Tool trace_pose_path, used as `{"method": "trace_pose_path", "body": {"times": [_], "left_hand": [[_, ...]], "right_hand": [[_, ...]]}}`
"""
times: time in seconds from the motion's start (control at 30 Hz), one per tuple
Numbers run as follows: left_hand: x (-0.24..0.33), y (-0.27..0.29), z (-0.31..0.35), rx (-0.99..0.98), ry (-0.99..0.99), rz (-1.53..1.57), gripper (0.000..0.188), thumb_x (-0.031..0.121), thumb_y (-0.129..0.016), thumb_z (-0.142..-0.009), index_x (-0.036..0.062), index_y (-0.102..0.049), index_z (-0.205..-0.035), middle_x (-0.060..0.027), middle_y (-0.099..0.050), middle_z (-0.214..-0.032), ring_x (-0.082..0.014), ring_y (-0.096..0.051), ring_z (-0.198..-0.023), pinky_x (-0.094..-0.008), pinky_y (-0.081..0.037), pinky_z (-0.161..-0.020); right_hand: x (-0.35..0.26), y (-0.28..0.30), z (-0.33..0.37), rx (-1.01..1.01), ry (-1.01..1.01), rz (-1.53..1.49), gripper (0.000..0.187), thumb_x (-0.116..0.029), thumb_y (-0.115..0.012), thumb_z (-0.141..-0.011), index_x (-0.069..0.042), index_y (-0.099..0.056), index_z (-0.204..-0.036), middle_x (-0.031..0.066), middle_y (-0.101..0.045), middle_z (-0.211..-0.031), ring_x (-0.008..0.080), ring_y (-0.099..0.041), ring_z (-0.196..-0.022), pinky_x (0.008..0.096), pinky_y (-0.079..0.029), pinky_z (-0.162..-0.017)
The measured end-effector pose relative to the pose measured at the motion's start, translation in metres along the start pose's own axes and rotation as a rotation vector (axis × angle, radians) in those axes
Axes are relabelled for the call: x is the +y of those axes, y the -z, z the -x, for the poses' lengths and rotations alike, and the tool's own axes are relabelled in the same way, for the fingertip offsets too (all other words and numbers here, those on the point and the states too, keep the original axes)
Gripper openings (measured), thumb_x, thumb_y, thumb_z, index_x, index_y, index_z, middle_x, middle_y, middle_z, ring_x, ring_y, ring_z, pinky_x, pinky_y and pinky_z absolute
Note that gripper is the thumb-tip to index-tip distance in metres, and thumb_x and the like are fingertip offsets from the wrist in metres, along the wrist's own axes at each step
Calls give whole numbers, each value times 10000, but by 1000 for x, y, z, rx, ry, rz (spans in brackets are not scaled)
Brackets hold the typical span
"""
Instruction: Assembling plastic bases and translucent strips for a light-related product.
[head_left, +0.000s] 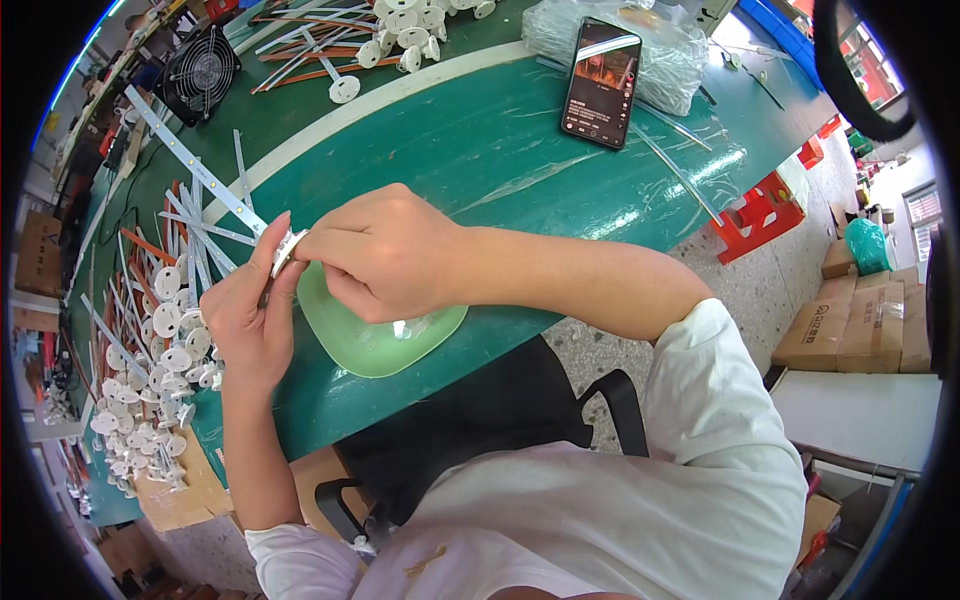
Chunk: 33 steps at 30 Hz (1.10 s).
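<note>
My left hand pinches a white round disc piece between thumb and fingers. From that disc a thin LED strip with small yellow dots runs up and away to the far left. Closed in a pinch, my right hand has its fingertips against the disc's right side; whatever lies between them is hidden. Partly under the right hand sits a light green dish, with something small, clear and shiny in it. Left of my left hand lies a heap of strips with white discs.
More strips and discs lie at the far edge. A phone leans on a clear plastic bag. A black fan stands far left. A red stool, black chair and cardboard boxes surround the green table.
</note>
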<state>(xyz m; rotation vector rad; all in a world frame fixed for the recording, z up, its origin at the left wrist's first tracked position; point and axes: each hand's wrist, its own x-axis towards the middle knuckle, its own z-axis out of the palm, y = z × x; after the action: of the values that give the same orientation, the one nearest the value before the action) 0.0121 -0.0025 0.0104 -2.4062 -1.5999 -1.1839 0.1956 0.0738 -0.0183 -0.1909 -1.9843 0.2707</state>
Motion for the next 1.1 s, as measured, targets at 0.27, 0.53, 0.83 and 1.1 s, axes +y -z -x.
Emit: {"method": "trace_pose_path", "body": {"times": [0.27,0.53,0.83,1.1], "left_hand": [[1,1,-2,-27,-33,12,387,-3,-704,-860,3,-664,-1245,-78,-563,-640,-135,-452,-506,-264,-374,-509],[-1,4,-2,-45,-23,17,373,6,-690,-874,-2,-662,-1245,-75,-578,-637,-140,-471,-500,-263,-376,-507],[-32,22,-13,-91,-2,-335,196,134,-635,-911,-12,-694,-1029,-145,-600,-870,-287,-571,-706,-359,-483,-731],[-42,25,-9,-229,126,-200,224,152,-606,-870,-23,-676,-992,-201,-690,-1008,-410,-642,-891,-454,-494,-826]], "right_hand": [[1,0,1,3,9,0,212,30,-663,-676,-44,-667,-875,89,-680,-772,273,-653,-620,357,-529,-532],[0,-1,1,-8,4,18,194,20,-668,-695,-47,-667,-878,86,-680,-775,274,-654,-619,365,-530,-532],[25,21,-23,28,-122,188,158,-37,-688,-742,-62,-686,-898,87,-704,-824,247,-702,-687,347,-557,-577],[54,15,-50,-296,-465,348,269,-154,-670,-814,-40,-483,-970,124,-674,-782,366,-672,-699,459,-530,-631]]}}
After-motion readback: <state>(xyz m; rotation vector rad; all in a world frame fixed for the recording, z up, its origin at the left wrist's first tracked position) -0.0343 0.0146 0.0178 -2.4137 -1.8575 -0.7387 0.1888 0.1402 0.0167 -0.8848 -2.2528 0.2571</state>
